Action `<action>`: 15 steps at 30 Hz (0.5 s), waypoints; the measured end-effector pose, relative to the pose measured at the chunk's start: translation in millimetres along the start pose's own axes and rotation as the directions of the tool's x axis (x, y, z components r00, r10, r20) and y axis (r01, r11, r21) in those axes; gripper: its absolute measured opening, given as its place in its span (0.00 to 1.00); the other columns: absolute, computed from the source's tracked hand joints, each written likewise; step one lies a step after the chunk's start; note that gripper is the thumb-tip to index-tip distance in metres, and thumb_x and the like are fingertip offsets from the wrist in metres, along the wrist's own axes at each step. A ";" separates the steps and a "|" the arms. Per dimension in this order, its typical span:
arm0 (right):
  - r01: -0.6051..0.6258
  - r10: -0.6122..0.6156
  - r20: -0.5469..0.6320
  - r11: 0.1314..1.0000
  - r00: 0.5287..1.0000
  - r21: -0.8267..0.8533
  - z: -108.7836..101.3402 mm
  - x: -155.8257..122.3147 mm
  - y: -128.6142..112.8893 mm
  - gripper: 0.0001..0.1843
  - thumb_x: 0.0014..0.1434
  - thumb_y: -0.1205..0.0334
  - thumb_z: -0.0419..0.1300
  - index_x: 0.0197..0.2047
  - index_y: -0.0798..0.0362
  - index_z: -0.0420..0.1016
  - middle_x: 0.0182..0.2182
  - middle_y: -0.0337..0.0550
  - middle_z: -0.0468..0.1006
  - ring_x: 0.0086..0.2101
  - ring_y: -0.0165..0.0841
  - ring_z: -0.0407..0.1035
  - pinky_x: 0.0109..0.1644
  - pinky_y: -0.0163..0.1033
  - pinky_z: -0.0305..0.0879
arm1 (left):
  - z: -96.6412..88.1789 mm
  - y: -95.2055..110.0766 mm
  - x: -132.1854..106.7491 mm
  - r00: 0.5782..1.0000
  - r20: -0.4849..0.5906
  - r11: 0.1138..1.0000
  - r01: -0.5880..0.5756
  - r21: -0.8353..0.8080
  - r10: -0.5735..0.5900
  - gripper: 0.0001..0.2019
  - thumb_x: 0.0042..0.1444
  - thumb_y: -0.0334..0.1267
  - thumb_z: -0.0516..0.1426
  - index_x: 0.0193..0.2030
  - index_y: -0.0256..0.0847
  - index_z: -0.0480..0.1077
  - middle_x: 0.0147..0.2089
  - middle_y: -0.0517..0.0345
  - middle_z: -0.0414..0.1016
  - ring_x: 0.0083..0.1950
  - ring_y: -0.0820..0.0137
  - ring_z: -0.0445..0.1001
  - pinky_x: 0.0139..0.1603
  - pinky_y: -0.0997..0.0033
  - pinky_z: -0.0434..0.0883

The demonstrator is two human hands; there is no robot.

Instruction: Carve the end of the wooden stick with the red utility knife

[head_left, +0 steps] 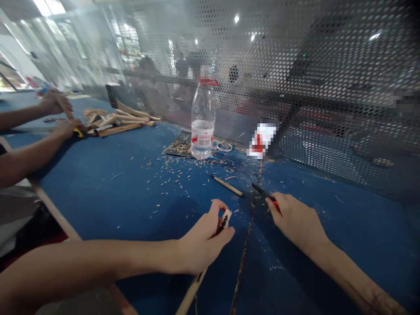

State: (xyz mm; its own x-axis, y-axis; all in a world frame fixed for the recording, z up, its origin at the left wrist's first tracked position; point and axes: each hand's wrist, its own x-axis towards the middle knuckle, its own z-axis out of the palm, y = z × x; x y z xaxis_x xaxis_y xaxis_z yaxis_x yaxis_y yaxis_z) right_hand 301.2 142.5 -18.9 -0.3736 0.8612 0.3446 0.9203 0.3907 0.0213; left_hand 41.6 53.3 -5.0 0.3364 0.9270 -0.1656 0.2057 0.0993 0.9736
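Note:
My left hand point(205, 239) is shut around a long, pale wooden stick point(192, 293), whose upper end point(225, 218) carries black notch-like marks. My right hand point(293, 221) grips a small tool with a dark blade or shaft point(260, 190) and a red part point(276, 205), possibly a craft knife. Just beyond my hands, a short wooden stick with a dark tip point(227, 186) lies on the blue tabletop point(138, 197). Pale wood shavings are scattered around it. Neither of my hands touches that stick.
A co-worker's two hands point(57, 113) work on a wooden piece at the left, beside a pile of wooden strips point(118, 120). A clear plastic bottle with a red cap point(203, 118) stands ahead, and a perforated metal screen point(328, 78) runs behind the table.

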 end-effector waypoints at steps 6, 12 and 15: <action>0.099 -0.099 -0.053 0.995 0.994 0.001 -2.4 10.0 10.4 0.16 0.76 0.58 0.46 0.46 0.49 0.74 0.46 0.57 0.81 0.50 0.48 0.76 0.44 0.46 0.72 | -4.5 6.3 1.5 0.992 0.078 0.945 -0.114 0.305 0.094 0.04 0.62 0.38 0.57 0.40 0.45 0.64 0.25 0.70 0.60 0.25 0.73 0.57 0.28 0.71 0.54; 0.214 -0.210 -0.065 0.975 0.975 0.055 8.7 22.8 -13.3 0.16 0.73 0.56 0.53 0.56 0.56 0.73 0.54 0.59 0.78 0.57 0.49 0.70 0.61 0.51 0.68 | -0.1 2.8 3.1 0.981 0.103 0.859 -0.195 0.474 0.166 0.06 0.61 0.36 0.56 0.45 0.43 0.70 0.25 0.68 0.64 0.25 0.71 0.62 0.29 0.71 0.57; 0.281 -0.278 -0.038 0.955 0.960 0.096 21.5 31.5 -40.5 0.17 0.72 0.56 0.55 0.58 0.55 0.72 0.55 0.57 0.78 0.56 0.48 0.70 0.59 0.52 0.69 | 0.0 -2.4 4.0 0.972 0.109 0.840 -0.236 0.488 0.209 0.17 0.59 0.33 0.57 0.55 0.44 0.70 0.25 0.69 0.68 0.24 0.69 0.66 0.29 0.70 0.60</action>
State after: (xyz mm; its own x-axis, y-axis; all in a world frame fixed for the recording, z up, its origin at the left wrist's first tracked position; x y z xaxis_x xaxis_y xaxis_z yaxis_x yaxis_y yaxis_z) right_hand 249.6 160.8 -29.1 -0.6102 0.7055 0.3604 0.7629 0.6460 0.0268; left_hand 42.5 56.8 -7.9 0.4700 0.8823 0.0256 0.5420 -0.3114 0.7805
